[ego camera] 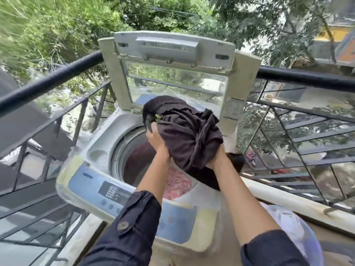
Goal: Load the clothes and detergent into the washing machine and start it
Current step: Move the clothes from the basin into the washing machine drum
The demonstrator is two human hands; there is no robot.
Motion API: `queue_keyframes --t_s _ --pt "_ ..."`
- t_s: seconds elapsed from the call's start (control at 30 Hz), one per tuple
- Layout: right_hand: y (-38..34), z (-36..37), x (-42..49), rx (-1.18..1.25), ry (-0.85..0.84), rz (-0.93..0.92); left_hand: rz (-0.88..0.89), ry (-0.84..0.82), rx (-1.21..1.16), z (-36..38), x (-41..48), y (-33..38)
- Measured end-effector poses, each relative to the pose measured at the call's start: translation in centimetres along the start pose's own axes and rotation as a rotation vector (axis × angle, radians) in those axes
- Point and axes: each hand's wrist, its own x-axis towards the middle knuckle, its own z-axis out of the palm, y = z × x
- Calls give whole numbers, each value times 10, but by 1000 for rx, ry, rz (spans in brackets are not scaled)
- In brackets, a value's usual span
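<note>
A top-loading washing machine (90, 156) stands on a balcony with its glass lid (172, 73) raised upright. Both hands hold a bundle of dark clothes (188, 135) above the open drum. My left hand (155, 138) grips the bundle's left side, and my right hand (217, 160) grips it from below on the right, mostly hidden by cloth. A dark end of the bundle hangs over the machine's right rim. Reddish and pink clothes (176, 181) lie inside the drum. The blue control panel (107, 191) runs along the near edge.
A black metal railing (48, 81) encloses the balcony on the left and right, close behind the machine. A pale plastic basket (295, 227) sits at the lower right beside the machine. Trees and buildings lie beyond the railing.
</note>
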Motion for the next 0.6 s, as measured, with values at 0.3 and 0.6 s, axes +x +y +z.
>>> queue_keyframes --t_s 0.3,0.6 --pt "51 36 47 -53 86 10 384 48 502 -45 31 37" --pt "57 39 44 -112 311 147 18 96 602 -79 49 -11"
